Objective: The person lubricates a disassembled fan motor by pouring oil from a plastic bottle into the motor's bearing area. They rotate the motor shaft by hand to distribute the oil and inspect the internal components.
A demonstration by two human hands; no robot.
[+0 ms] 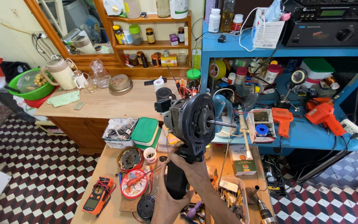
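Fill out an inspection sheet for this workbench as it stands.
Surface: wooden bench, crowded.
Job's things: black fan motor with bare shaft, held upright above the bench.
Clutter: orange multimeter, round tins, green box, tray of tools.
Grippers: left hand and right hand both grip the motor's black neck.
Cables: red leads on the multimeter; wires on the blue shelf.
Surroundings: checkered floor, wooden cabinet, orange soldering guns.

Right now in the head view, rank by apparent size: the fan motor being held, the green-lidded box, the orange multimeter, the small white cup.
1. fan motor, though nearness to the camera inflates it
2. green-lidded box
3. orange multimeter
4. small white cup
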